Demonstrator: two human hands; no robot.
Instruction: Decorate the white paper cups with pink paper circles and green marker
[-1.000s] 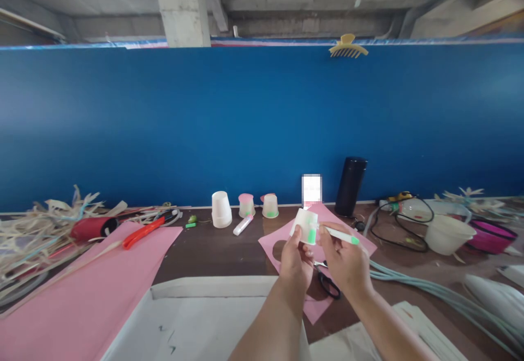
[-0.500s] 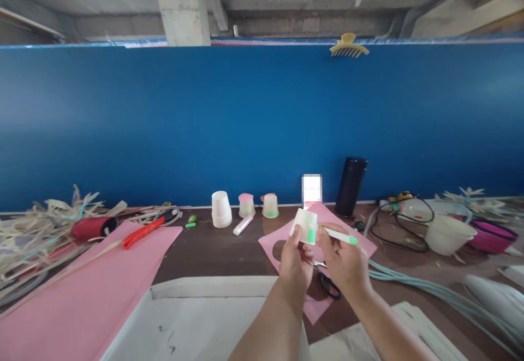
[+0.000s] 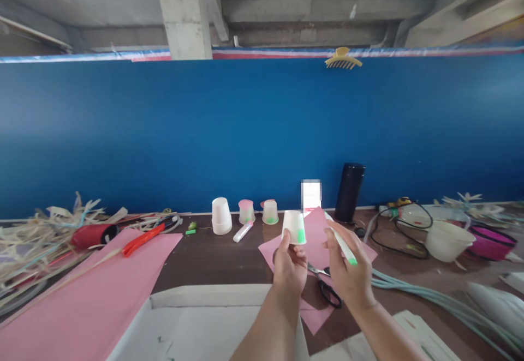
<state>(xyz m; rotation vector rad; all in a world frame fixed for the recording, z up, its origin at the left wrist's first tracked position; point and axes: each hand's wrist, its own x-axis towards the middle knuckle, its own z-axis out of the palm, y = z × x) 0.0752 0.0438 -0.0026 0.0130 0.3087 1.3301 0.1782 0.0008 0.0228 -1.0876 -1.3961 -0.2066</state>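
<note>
A white paper cup [image 3: 293,224] with a green patch near its rim is gripped upside down in my left hand [image 3: 290,268]. My right hand [image 3: 347,268], closed on a white marker [image 3: 344,245] with a green end, is a little to the right of the cup and apart from it. Under both hands lies pink paper [image 3: 315,241], with black-handled scissors [image 3: 327,291] on it. Further back stand a stack of white cups [image 3: 221,216] and two cups [image 3: 246,214] [image 3: 270,212] bearing green patches and pink pieces. A white tube [image 3: 243,232] lies in front of them.
A white tray [image 3: 213,295] lies in front, with pink sheets [image 3: 94,284] and a red-handled tool [image 3: 143,240] to its left. At the right are a black cylinder [image 3: 350,193], a white bowl [image 3: 448,241], a pink container [image 3: 491,242] and pale blue cords [image 3: 417,290]. A blue partition [image 3: 245,132] closes the back.
The cup has moved left and turned more upright in my left hand. My right hand has drawn the marker away from the cup, tilting it more steeply. The view has shifted slightly.
</note>
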